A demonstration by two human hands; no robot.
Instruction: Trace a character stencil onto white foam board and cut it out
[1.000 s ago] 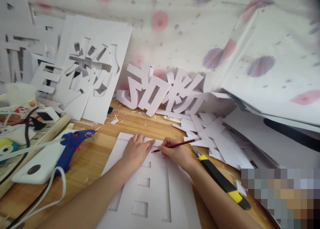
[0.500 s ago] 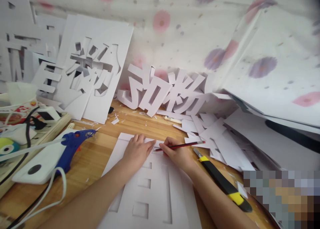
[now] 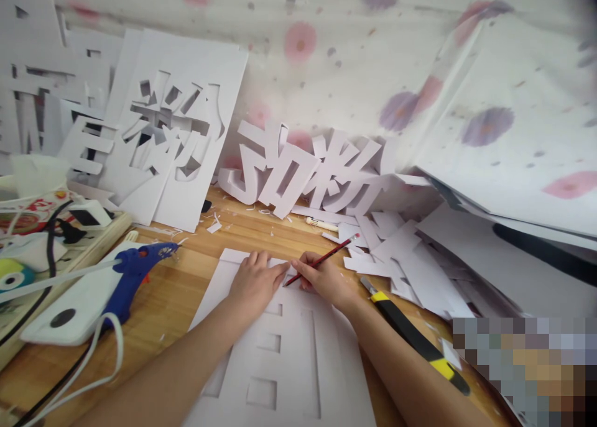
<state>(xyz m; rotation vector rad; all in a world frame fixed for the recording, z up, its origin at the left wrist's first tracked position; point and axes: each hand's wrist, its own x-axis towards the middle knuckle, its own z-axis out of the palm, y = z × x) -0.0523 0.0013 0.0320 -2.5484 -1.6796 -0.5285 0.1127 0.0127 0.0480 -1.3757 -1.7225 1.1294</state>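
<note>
My left hand (image 3: pixel 255 282) lies flat, fingers stretched out, on a white foam board (image 3: pixel 289 365) that carries raised strips and square recesses. Beside it, my right hand (image 3: pixel 321 279) pinches a red pencil (image 3: pixel 321 260). The pencil tip rests on the board just by my left fingertips, and its far end points up to the right. Both forearms reach in from the bottom edge.
A black and yellow utility knife (image 3: pixel 413 335) lies right of my right arm. A blue glue gun (image 3: pixel 130 275) rests on a white box at the left. White cut-out characters (image 3: pixel 303 172), stencil boards (image 3: pixel 172 128) and several foam scraps (image 3: pixel 401 259) crowd the back and right.
The pencil has tilted steeper, its far end swinging up and left. My right hand shifted slightly left toward the left fingertips. The left hand stayed put.
</note>
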